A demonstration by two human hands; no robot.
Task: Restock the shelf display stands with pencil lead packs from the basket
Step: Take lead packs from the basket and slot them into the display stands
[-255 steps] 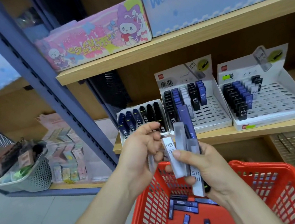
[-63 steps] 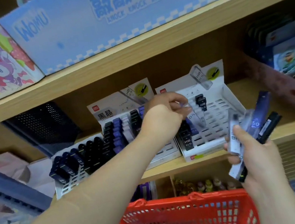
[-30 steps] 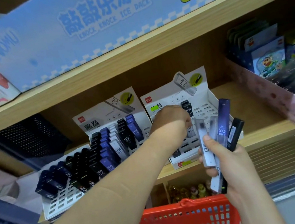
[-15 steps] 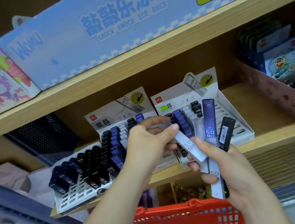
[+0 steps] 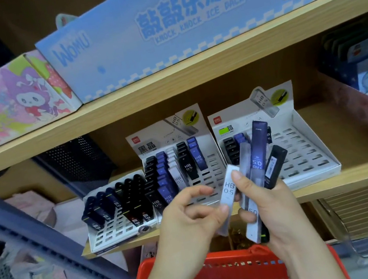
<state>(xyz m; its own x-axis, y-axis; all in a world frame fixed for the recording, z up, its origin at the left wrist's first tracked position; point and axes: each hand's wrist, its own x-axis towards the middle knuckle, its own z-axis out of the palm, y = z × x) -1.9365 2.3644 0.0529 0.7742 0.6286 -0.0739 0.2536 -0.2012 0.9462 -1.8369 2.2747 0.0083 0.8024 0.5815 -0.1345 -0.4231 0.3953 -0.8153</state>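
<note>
The right hand [image 5: 281, 210] grips a fan of packs [image 5: 257, 151] above the basket [image 5: 224, 261], in front of the stands [image 5: 307, 149] on the shelf [image 5: 357, 177]. The left hand [image 5: 187, 222], fingers curled, pinches the white pack [image 5: 228, 188] at the fan's left edge.

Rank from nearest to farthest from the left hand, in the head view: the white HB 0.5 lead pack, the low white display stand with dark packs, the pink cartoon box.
1. White HB 0.5 lead pack: against the thumb of the left hand.
2. Low white display stand: lower shelf, to the left.
3. Pink cartoon box: upper shelf, far left.
</note>
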